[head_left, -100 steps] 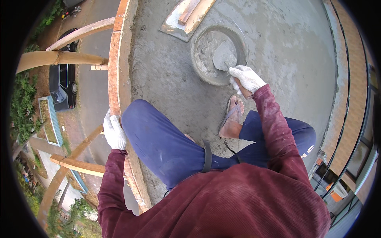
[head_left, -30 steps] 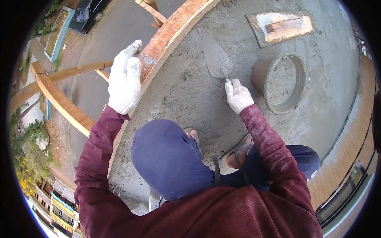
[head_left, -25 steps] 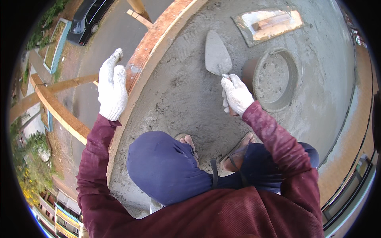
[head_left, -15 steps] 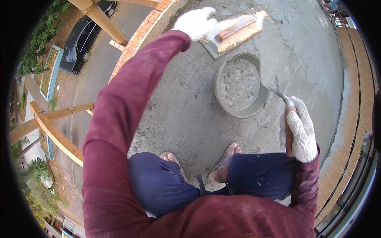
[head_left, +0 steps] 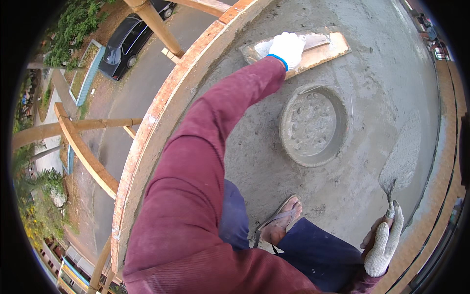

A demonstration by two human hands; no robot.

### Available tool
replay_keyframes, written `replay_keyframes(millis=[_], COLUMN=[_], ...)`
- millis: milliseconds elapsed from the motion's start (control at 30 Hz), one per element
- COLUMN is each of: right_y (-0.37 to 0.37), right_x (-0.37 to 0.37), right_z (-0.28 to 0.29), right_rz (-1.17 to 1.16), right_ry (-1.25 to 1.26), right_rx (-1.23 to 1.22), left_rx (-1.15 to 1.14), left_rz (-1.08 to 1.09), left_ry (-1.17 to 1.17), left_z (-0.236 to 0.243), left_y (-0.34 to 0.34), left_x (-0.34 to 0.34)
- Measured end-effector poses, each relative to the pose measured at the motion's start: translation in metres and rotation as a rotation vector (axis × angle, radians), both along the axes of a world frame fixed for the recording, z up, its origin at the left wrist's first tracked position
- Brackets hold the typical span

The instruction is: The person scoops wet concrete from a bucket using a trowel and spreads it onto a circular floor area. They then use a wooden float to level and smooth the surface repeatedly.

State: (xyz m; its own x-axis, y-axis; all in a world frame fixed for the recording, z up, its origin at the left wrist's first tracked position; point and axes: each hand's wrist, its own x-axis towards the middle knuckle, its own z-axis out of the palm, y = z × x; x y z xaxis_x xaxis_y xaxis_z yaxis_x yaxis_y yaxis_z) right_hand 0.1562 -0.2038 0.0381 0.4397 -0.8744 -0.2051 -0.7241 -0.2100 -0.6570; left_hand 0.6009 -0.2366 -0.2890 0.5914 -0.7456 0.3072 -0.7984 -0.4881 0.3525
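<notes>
My left hand, in a white glove, reaches far forward and grips a flat wooden float lying on the wet grey cement surface. My right hand, also gloved, is at the lower right and holds a pointed trowel by its handle, the blade loaded with mortar and resting on the cement. Between the two hands sits a round pan with lumpy mortar in it. My sandalled foot rests on the cement below the pan.
A curved orange formwork rim borders the cement on the left, with a sheer drop beyond it to a road and a parked dark car. Bamboo scaffold poles stick out below the rim. A brick edge runs along the right.
My left hand left the rim and reached forward onto the float. My right hand swung the trowel from the left of the pan across to the right side.
</notes>
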Motion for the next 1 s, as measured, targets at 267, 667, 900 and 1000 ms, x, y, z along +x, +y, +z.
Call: replay_keyframes(millis=[267, 667, 900, 1000], right_y=[-0.030, -0.022, -0.027, -0.016], right_x=[0.049, 0.113, 0.099, 0.115], right_z=[-0.033, -0.056, -0.051, -0.064], right_rz=[0.315, 0.517, 0.417, 0.434], right_ry=[-0.036, -0.005, 0.105, 0.066], right_rx=[0.073, 0.178, 0.224, 0.170], left_rx=[-0.091, 0.304, 0.194, 0.272], left_rz=[0.174, 0.360, 0.323, 0.311], left_ry=[0.060, 0.263, 0.216, 0.306], left_z=[0.017, -0.002, -0.041, -0.039], left_y=[0.251, 0.371, 0.242, 0.179], left_x=[-0.113, -0.190, -0.102, -0.040])
